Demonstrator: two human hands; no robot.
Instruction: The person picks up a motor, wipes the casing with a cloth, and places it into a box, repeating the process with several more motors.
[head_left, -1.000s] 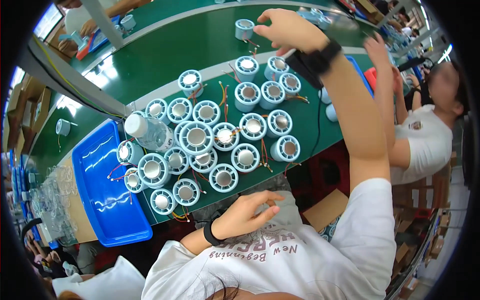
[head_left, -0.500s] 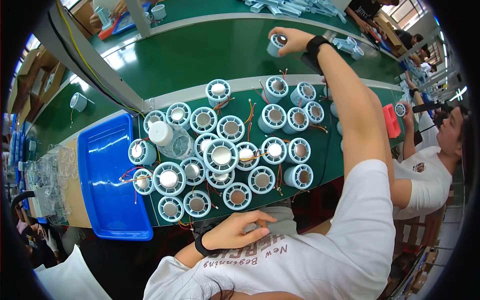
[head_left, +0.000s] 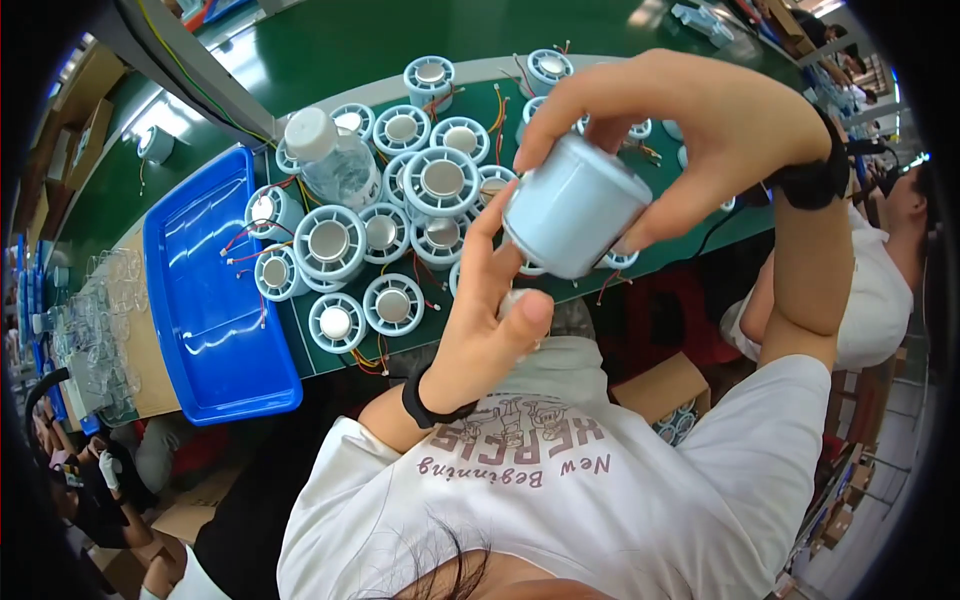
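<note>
My right hand [head_left: 715, 130] grips a light-blue cylindrical housing [head_left: 575, 210] close to me, its smooth side tilted toward my view. At its left, my left hand [head_left: 480, 325] is raised with curled fingers beside the housing. A small pale thing shows between the left thumb and fingers, too hidden to name. Behind and to the left, several light-blue round motor housings [head_left: 330, 245] with slotted rims, silvery discs and thin coloured wires stand on the green table [head_left: 400, 28]. One housing [head_left: 441, 178] rests on top of others.
A clear bottle with a white cap [head_left: 312, 133] stands among the housings. The blue tray [head_left: 158, 300] lies at the left, beside clear plastic parts [head_left: 105, 330]. A metal post [head_left: 190, 80] rises at the far left. Another person's sleeve [head_left: 870, 300] is at the right; an open carton [head_left: 660, 390] sits below.
My right hand has brought the light-blue housing from the far side of the table back close to me. My left hand has risen from my lap to beside it. The view has shifted.
</note>
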